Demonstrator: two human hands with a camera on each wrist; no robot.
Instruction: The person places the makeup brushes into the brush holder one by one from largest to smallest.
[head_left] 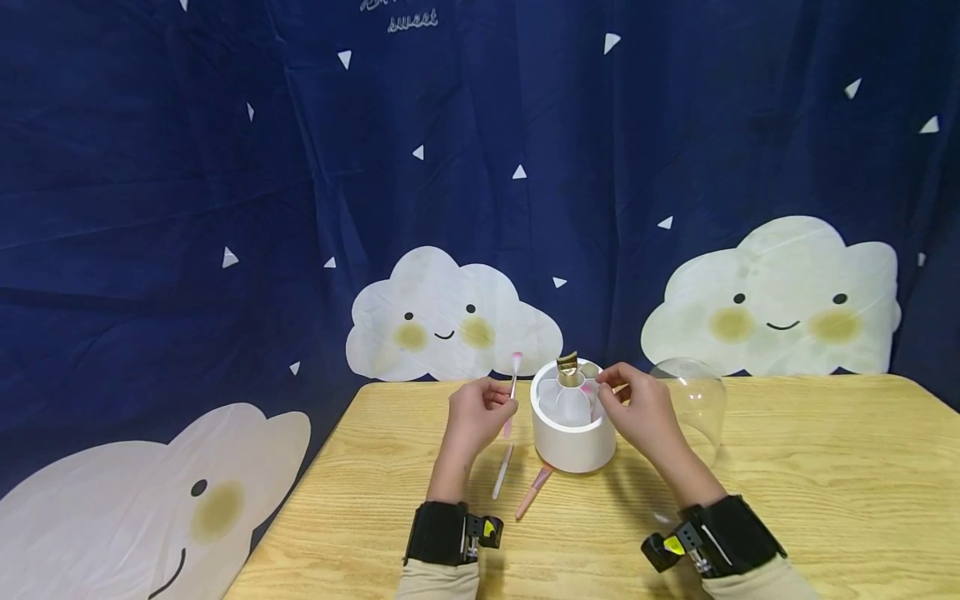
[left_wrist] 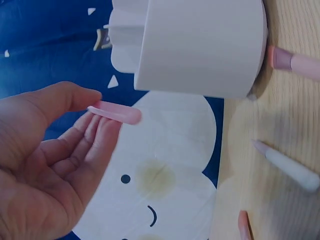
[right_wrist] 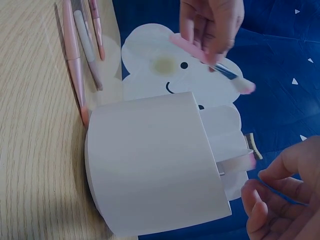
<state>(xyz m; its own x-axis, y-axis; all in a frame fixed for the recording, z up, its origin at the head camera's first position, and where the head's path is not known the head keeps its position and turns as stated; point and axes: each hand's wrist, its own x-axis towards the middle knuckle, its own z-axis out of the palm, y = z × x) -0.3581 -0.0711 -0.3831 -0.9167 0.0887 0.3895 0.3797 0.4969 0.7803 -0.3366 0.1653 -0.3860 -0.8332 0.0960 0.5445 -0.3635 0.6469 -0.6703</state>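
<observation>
My left hand (head_left: 480, 412) pinches a makeup brush (head_left: 514, 379) by its pink handle. The brush's pale bristles have a pink tip and point up and away in the right wrist view. A white round brush holder (head_left: 573, 446) with inner compartments and a gold bow-shaped top (head_left: 567, 367) stands between my hands. One pink-tipped brush (right_wrist: 242, 163) is upright inside it. My right hand (head_left: 641, 408) is beside the holder's rim, its fingers loosely bent near that brush; a small gap shows between them in the right wrist view.
A white-handled brush (head_left: 503, 472) and a pink brush (head_left: 533, 493) lie on the wooden table (head_left: 825, 483) in front of the holder. Another pinkish brush (right_wrist: 97, 30) lies near them. A clear dome (head_left: 705, 408) stands right of the holder, partly behind my right arm.
</observation>
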